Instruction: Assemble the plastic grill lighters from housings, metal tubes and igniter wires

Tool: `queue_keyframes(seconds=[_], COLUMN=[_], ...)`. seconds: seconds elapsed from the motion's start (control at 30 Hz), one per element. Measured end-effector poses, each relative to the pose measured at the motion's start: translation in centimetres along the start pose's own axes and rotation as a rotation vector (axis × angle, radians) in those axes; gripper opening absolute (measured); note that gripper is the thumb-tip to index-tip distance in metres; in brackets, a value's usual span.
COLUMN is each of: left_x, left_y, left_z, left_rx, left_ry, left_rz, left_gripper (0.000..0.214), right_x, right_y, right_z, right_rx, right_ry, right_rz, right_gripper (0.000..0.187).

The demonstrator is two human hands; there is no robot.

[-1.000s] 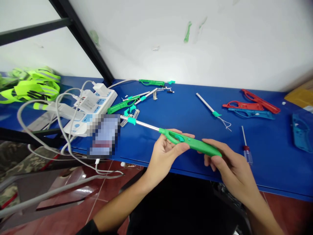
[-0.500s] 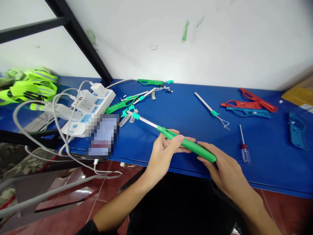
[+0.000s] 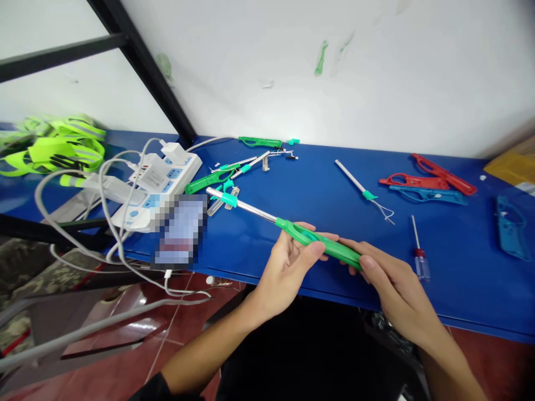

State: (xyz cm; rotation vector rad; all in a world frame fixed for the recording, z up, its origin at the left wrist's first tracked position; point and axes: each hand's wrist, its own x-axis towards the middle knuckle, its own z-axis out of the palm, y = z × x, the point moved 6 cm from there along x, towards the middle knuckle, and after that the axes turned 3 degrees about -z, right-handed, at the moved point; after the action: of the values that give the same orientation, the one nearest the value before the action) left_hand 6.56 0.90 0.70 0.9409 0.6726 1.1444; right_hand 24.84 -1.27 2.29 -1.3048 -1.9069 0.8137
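A green long-nosed lighter [image 3: 334, 249] lies slantwise across both my hands, over the table's front edge. Its metal tube [image 3: 259, 211] points to the upper left and carries a teal piece [image 3: 228, 199] near the tip. My left hand [image 3: 288, 270] grips the handle near the trigger loop, thumb on top. Around the handle's rear end, my right hand [image 3: 388, 284] has its thumb and fingers closed. Beyond the tube lie a green casing half [image 3: 209, 181] and loose metal and teal parts. To the right, a metal tube with white wires [image 3: 351, 177] rests on the table.
The blue table [image 3: 309, 184] holds red casing halves [image 3: 443, 174], blue casing halves [image 3: 428, 194] and a screwdriver [image 3: 419, 253] on the right. At left are a white power strip [image 3: 190, 171] with trailing cables, a phone [image 3: 179, 231] and neon-yellow straps [image 3: 67, 147].
Both hands have turned the lighter about its length, so the side with the loop opening shows more. The left thumb sits further back on the handle; the right thumb now shows on its end.
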Motion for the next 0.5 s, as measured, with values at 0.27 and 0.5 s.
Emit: queue_keyframes(seconds=[0.27,0.5], left_x=[0.0,-1.1], left_y=[-0.1,3.5], left_z=[-0.3,-1.8], left_rx=[0.088,0.796], left_ry=[-0.024,-0.244], left_rz=[-0.115,-0.009], left_gripper=[0.04,0.027], right_x=[-0.7,-1.1], right_y=[1.2,3.0], right_z=[-0.9,-2.6], right_rx=[-0.148,-0.343], right_ry=[0.002,-0.052], right_rz=[-0.035,-0.118], right_gripper=[0.043,0.046])
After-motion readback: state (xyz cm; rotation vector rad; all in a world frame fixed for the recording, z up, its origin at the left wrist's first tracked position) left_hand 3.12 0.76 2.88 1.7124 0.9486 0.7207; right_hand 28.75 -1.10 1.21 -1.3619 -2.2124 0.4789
